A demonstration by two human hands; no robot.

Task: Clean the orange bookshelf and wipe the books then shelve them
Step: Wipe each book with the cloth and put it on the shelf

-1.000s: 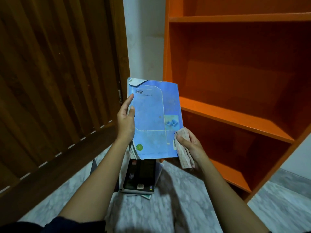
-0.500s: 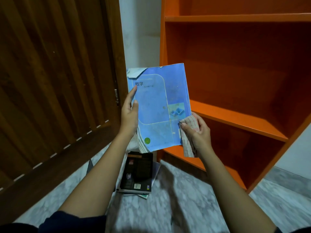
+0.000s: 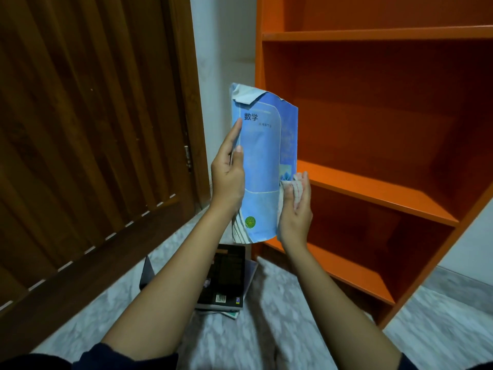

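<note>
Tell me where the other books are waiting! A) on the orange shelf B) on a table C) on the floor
C: the stack of books lies on the grey floor, just beside the orange bookshelf.

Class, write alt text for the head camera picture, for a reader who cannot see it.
A person's left hand holds a blue textbook upright while the right hand holds a cloth against its cover edge, in front of an orange bookshelf. More books lie stacked on the marble floor below.
</note>
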